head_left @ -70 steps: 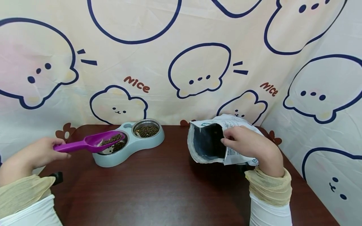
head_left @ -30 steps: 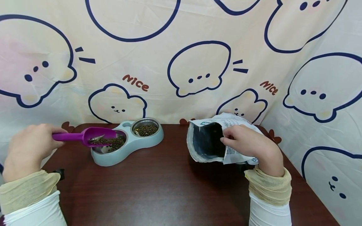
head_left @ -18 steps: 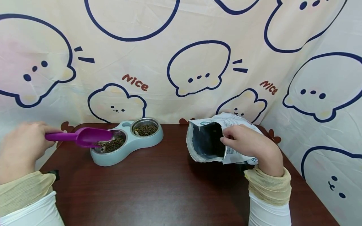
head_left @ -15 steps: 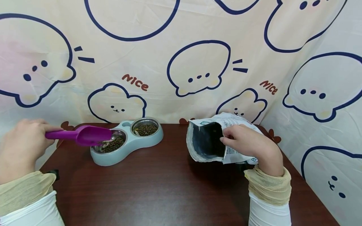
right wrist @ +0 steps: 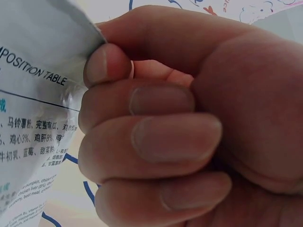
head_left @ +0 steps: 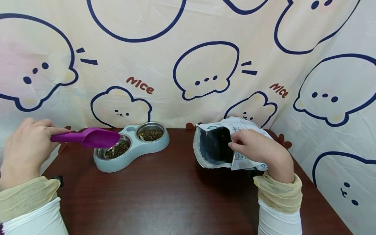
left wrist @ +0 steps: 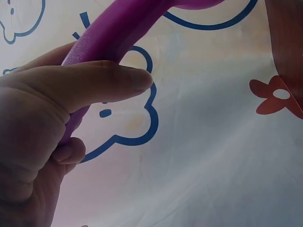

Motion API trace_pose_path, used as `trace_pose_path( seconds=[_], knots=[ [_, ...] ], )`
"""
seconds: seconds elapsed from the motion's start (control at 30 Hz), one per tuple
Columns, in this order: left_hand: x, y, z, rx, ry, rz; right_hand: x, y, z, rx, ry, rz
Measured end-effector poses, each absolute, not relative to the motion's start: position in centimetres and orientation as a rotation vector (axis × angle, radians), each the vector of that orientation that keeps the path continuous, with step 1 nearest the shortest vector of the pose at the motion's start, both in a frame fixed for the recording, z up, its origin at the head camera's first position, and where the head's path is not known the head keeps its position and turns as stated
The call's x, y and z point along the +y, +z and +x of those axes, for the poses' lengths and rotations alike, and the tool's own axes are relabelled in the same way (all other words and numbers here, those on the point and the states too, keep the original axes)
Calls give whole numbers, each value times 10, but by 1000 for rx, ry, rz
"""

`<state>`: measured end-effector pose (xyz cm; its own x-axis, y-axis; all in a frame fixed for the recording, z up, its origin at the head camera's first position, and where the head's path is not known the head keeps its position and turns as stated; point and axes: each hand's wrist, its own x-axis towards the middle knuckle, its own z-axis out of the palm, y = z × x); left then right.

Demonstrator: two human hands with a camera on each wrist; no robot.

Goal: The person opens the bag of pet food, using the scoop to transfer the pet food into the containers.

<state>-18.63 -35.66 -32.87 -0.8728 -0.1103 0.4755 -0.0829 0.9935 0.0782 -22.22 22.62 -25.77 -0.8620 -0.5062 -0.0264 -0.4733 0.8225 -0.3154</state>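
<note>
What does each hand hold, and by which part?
Left hand grips the purple scoop by its handle; right hand pinches the food bag at its opening edge.

Bare surface open between double bowl and food bag; curtain blocks passage close behind bowl.

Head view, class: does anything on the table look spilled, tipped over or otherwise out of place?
Nothing stands out. The kibble sits inside both bowls of the double feeder, none on the table, and the open food bag is held steady by the right hand.
</note>
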Motion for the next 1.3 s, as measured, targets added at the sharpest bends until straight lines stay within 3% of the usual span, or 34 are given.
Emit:
trace_pose_path(
  seconds=[0.67, 1.3],
  knots=[
    [-351, -324, -201, -2883, -381, -46, 225, -257, -223, 2903, -451, -767],
    [-270, -313, -211, -2991, -733, -411, 227, -258, -222, 2897, -501, -757]
  ],
)
